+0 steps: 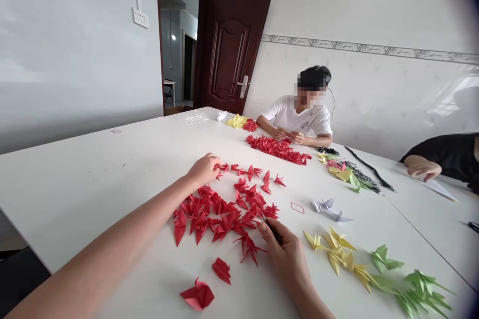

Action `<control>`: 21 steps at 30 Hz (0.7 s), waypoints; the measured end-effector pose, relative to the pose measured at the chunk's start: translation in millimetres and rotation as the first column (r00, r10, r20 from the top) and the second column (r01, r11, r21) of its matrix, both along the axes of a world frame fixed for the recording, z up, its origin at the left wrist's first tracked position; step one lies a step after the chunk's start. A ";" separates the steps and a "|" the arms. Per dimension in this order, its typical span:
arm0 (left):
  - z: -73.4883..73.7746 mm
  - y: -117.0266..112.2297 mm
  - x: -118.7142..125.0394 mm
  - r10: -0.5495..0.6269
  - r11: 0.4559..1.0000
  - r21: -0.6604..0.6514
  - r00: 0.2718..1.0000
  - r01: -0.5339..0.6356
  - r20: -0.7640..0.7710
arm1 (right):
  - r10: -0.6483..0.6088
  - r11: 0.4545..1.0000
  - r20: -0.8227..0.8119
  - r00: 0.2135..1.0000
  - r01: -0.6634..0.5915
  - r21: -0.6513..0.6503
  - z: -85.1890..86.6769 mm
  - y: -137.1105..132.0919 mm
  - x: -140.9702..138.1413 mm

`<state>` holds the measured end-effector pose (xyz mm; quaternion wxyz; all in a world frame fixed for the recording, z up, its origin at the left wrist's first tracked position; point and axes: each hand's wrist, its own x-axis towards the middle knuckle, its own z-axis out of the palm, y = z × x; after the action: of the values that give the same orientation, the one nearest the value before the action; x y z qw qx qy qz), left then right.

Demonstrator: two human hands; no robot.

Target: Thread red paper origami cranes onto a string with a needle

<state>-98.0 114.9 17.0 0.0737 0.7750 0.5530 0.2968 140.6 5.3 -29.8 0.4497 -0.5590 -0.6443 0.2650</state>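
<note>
Many red folded paper cranes lie in a loose heap on the white table in front of me. My left hand reaches to the far edge of the heap, its fingers closed at a red paper crane; the fingertips are partly hidden. At the near right side of the heap, my right hand grips a slim black-handled tool with a thin tip pointing at the cranes. Most of that tool is covered by my fingers. Two red cranes sit apart, nearer to me.
Yellow cranes, green cranes and pale grey cranes lie to the right. Across the table, a person handles cranes behind another red pile. A second person's hand rests on white paper at the far right.
</note>
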 end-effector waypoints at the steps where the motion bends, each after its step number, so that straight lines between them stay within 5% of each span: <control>1: 1.4 -3.6 6.6 -0.033 0.999 -0.005 0.999 0.033 -0.008 | 0.013 1.000 0.016 1.000 -0.013 0.003 -0.5 0.3 0.9; 7: 0.0 -24.0 41.7 -0.289 0.952 -0.120 0.956 0.281 -0.050 | 0.046 0.999 0.039 0.998 -0.046 -0.010 -1.7 1.8 2.0; 14: -0.6 -26.5 43.9 -0.330 0.938 -0.136 0.941 0.319 -0.071 | 0.085 0.996 0.035 0.996 -0.085 -0.023 -2.3 1.6 2.7; 21: 8.1 -45.2 61.9 -0.362 0.929 -0.054 0.930 0.366 0.067 | 0.091 0.996 0.025 0.996 -0.091 0.023 -3.3 0.3 2.8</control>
<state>-36.1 69.7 25.1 0.1683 0.8526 0.4069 0.2814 143.4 5.6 -33.1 0.4362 -0.5267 -0.6775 0.2707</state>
